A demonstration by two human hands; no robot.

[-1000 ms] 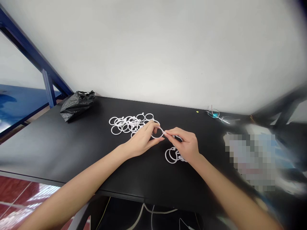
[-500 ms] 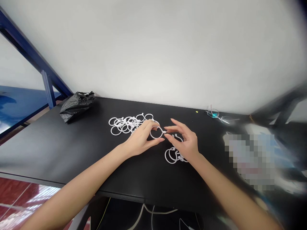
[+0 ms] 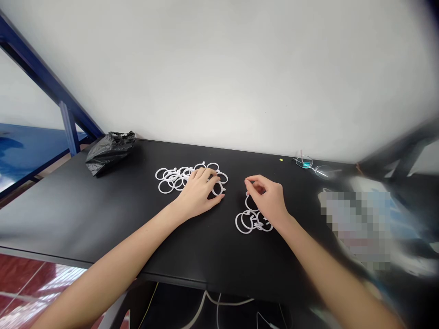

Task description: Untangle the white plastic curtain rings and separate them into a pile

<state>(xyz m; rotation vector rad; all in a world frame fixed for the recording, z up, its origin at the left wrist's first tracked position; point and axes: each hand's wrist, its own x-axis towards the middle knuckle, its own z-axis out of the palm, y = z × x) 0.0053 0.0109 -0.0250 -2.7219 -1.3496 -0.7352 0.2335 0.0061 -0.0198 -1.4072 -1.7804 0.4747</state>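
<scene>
Nearest me lies a small cluster of white rings [image 3: 256,225]. Just beyond the cluster, my right hand [image 3: 267,196] has its fingertips together, nothing visible between them. Left of the cluster and farther off, my left hand [image 3: 196,188] has drawn back over a bigger pile [image 3: 176,175], a single ring [image 3: 223,190] between thumb and fingers; whether gripped, I can't tell. I judge their shared handling broken off.

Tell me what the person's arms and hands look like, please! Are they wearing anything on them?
The left arm and right arm are slim and bare, with no sleeves showing. The left hand and right hand have no gloves, and no watch or bracelet shows on either wrist.
</scene>
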